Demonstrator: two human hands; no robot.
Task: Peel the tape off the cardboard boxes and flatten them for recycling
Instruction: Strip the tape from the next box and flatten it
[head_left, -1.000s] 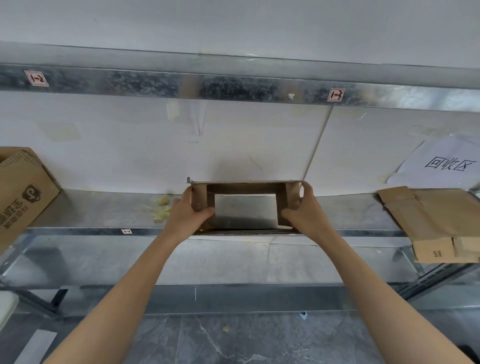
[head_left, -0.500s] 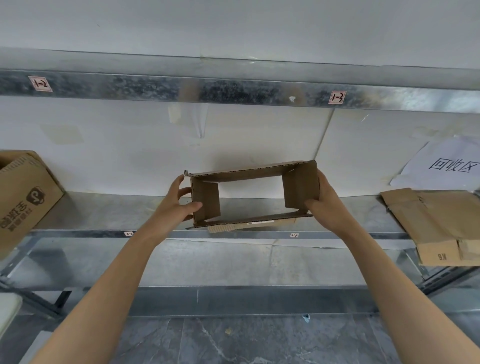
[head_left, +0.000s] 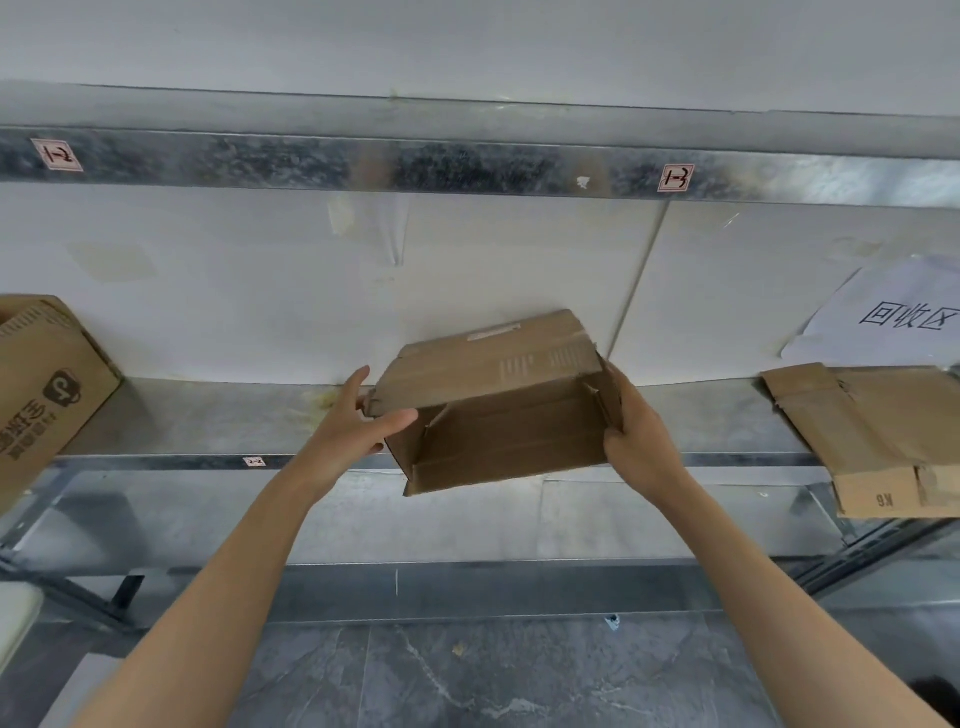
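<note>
Left grip (head_left: 358, 431) pinches box (head_left: 493, 415) corner, fingers nearly straight; right grip (head_left: 634, 441) wraps opposite end. Best: collapse along creases, pressure even.

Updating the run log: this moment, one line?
box: held up, not flat | left hand: grips box | right hand: grips box
</note>
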